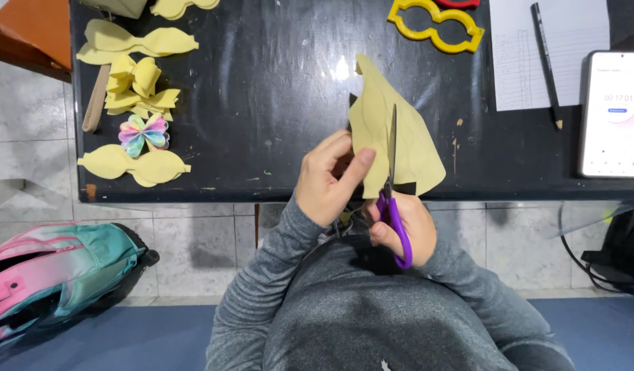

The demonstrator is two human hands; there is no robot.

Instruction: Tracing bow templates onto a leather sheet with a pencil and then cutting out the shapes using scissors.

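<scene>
At centre frame, my left hand point(329, 180) pinches a pale yellow foam sheet point(392, 134) while my right hand point(406, 227) grips purple-handled scissors point(392, 199), blades upright against it, above the black table point(276, 103).

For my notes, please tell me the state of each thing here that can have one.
yellow sheet: held up, partly cut
scissors: blades nearly closed on the sheet
left hand: pinching the sheet
right hand: in the purple handles
phone: screen on
pencil: lying on paper
backpack: on the floor

Glossy black table point(262, 103) over grey tiled floor point(193, 247).
</scene>
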